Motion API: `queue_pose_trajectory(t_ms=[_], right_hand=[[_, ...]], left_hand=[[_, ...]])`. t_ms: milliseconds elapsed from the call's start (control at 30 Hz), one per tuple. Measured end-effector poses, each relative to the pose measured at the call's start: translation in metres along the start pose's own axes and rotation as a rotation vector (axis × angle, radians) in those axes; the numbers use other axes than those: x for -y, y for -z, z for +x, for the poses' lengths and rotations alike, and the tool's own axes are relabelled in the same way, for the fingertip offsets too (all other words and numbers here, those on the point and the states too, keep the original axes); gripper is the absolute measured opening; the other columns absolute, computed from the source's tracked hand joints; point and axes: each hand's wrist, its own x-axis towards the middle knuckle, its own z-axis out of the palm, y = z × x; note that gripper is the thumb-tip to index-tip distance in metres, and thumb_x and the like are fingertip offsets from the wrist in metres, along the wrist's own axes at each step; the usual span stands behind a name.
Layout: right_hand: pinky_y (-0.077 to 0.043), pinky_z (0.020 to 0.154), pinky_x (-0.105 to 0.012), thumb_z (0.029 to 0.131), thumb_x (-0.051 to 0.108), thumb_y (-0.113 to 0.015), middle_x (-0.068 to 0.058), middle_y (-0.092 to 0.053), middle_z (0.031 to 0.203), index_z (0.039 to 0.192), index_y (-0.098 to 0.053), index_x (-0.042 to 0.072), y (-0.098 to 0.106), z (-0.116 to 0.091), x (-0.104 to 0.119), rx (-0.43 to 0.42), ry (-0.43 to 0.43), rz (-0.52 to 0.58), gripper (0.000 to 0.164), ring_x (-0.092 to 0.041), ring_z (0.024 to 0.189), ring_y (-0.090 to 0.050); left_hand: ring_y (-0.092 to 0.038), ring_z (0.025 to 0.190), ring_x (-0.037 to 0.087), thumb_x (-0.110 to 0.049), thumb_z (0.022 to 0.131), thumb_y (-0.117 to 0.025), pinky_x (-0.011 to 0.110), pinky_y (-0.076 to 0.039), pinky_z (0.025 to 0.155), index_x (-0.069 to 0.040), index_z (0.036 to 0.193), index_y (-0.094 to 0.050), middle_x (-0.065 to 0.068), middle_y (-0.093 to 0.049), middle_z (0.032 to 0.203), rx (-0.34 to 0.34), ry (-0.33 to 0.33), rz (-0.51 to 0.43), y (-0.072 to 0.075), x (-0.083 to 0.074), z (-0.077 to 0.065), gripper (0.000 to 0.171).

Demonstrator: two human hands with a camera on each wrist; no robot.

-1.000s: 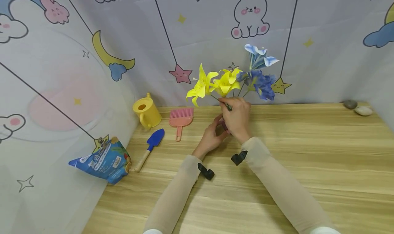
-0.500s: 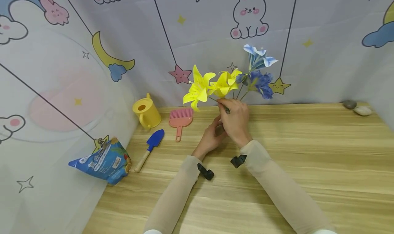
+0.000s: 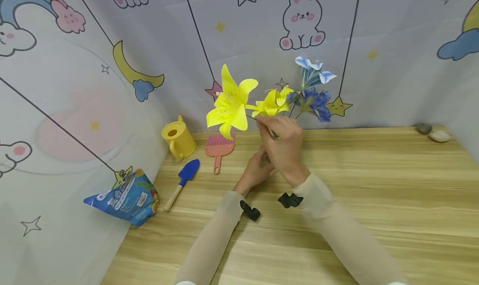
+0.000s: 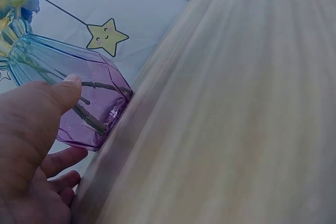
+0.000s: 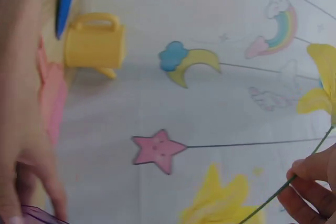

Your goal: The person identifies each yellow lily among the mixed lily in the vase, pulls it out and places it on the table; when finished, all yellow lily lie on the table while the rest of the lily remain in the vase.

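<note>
My right hand (image 3: 282,141) pinches the thin green stem (image 5: 273,195) of a yellow lily (image 3: 232,106) between thumb and fingers. This bloom leans left, towards the camera. Below, my left hand (image 3: 256,168) holds a faceted glass vase (image 4: 100,66), blue at the neck and purple at the base. In the left wrist view its thumb lies on the glass and its fingers curl under it; stems show inside. Behind my right hand stand more yellow lily blooms (image 3: 272,104), a dark blue flower (image 3: 316,104) and a pale blue one (image 3: 312,75). The head view hides the vase behind my hands.
To the left are a yellow watering can (image 3: 179,138), a pink dustpan-like piece with comb teeth (image 3: 220,149), a blue trowel (image 3: 188,170) and a blue bag (image 3: 129,201). Two stones (image 3: 439,136) lie at the far right. A printed cloth backs the table.
The front lily has moved left, nearer the camera, away from the other blooms. My right hand has shifted slightly left with its stem; my left hand stays about where it was.
</note>
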Motion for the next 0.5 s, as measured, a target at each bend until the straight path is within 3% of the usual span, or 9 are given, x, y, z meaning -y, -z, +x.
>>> queue_pose_trajectory(t_ms=[200, 367, 433, 500], right_hand=[[-0.062, 0.082, -0.042, 0.096, 0.004, -0.080, -0.016, -0.084, 0.103, 0.111, -0.084, 0.000, 0.027, 0.018, 0.013, -0.039, -0.001, 0.055, 0.016, -0.031, 0.089, -0.081], [-0.057, 0.082, -0.019, 0.096, 0.003, -0.078, -0.021, -0.083, 0.103, 0.109, -0.083, -0.003, 0.050, 0.025, 0.005, -0.069, -0.075, 0.025, 0.015, -0.033, 0.085, -0.079], [-0.053, 0.083, -0.012, 0.096, 0.002, -0.078, -0.022, -0.083, 0.104, 0.109, -0.083, -0.003, 0.060, 0.025, -0.001, -0.088, -0.116, 0.026, 0.015, -0.028, 0.085, -0.078], [-0.052, 0.082, -0.010, 0.096, 0.003, -0.078, -0.023, -0.083, 0.104, 0.110, -0.083, -0.004, 0.071, 0.024, -0.007, -0.103, -0.150, 0.020, 0.016, -0.015, 0.084, -0.076]], left_hand=[[-0.050, 0.155, 0.032, -0.038, 0.105, -0.071, 0.054, -0.036, 0.130, -0.033, 0.169, -0.031, 0.016, -0.057, 0.161, 0.003, 0.019, -0.037, -0.002, 0.000, -0.002, 0.076], [-0.049, 0.155, 0.034, -0.037, 0.104, -0.072, 0.056, -0.036, 0.130, -0.029, 0.170, -0.031, 0.019, -0.057, 0.160, -0.011, 0.007, -0.058, -0.001, -0.002, -0.003, 0.078], [-0.050, 0.154, 0.034, -0.035, 0.104, -0.072, 0.056, -0.036, 0.130, -0.027, 0.170, -0.031, 0.019, -0.059, 0.158, -0.013, -0.011, -0.052, -0.001, -0.002, -0.003, 0.078], [-0.050, 0.154, 0.034, -0.034, 0.104, -0.072, 0.056, -0.036, 0.130, -0.027, 0.170, -0.031, 0.018, -0.059, 0.158, -0.010, -0.021, -0.045, 0.000, -0.002, -0.003, 0.078]])
